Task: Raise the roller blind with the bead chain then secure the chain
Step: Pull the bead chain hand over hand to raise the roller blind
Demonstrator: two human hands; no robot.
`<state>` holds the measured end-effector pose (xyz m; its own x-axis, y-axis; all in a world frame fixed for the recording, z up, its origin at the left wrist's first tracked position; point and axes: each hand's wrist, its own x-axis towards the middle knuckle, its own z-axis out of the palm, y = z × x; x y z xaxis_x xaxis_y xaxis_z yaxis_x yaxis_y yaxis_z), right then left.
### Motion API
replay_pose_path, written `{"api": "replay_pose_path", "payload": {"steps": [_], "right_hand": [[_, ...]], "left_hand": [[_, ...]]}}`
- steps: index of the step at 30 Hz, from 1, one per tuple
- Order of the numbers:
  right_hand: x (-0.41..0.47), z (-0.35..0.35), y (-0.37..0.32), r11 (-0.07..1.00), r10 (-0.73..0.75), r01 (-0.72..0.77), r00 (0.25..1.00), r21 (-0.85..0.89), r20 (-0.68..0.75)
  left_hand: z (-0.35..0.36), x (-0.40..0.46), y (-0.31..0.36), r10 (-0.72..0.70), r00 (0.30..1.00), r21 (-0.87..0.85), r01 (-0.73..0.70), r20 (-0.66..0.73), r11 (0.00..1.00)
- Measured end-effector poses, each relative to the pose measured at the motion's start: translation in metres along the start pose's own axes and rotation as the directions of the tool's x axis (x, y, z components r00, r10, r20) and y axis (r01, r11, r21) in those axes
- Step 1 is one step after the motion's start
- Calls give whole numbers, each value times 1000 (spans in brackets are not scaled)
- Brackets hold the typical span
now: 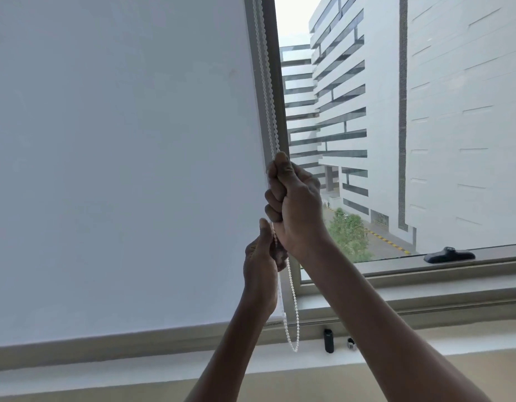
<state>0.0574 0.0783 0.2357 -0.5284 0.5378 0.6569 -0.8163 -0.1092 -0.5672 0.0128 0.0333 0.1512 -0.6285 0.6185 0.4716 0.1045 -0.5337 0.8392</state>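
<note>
A white roller blind point(120, 169) covers the left window pane, its bottom bar point(135, 336) low near the sill. The white bead chain point(267, 91) runs down along the blind's right edge beside the window frame. My right hand point(294, 198) is fisted around the chain, higher up. My left hand point(261, 265) grips the chain just below it. Below both hands the chain hangs in a loose loop point(293, 323) reaching the sill.
The right pane is uncovered, showing white buildings outside. A dark window handle point(449, 254) lies on the lower frame at right. A small black object point(328, 340) and a smaller item point(351, 342) stand on the white sill point(425, 338) near the chain loop.
</note>
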Motion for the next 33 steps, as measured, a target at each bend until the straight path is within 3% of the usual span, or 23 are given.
{"api": "replay_pose_path", "payload": {"steps": [3, 7, 12, 16, 21, 27, 33], "right_hand": [[-5, -9, 8, 1000, -17, 17, 1000, -20, -1], [-8, -18, 14, 991, -103, 104, 995, -79, 17], [-29, -31, 35, 982, -21, 12, 999, -188, -41], [-44, -43, 51, 977, 13, -26, 998, -213, -63], [-50, -52, 62, 970, 23, -40, 997, -238, -77], [-54, -58, 72, 949, 7, -29, 997, -314, -72], [-56, -64, 67, 906, 117, -72, 990, -417, 83]], "left_hand": [[-2, 13, 13, 1, 999, 58, -4, 52, 998], [3, 38, 56, 84, 985, -103, -69, 152, 992], [18, 63, 111, 100, 957, -151, -60, 273, 987], [32, 69, 120, 43, 977, -279, 17, 207, 960], [44, 63, 103, 14, 999, -321, -27, -45, 947], [35, 56, 91, 55, 997, -376, -74, -60, 924], [7, 47, 67, -3, 994, -367, -38, -109, 929]]}}
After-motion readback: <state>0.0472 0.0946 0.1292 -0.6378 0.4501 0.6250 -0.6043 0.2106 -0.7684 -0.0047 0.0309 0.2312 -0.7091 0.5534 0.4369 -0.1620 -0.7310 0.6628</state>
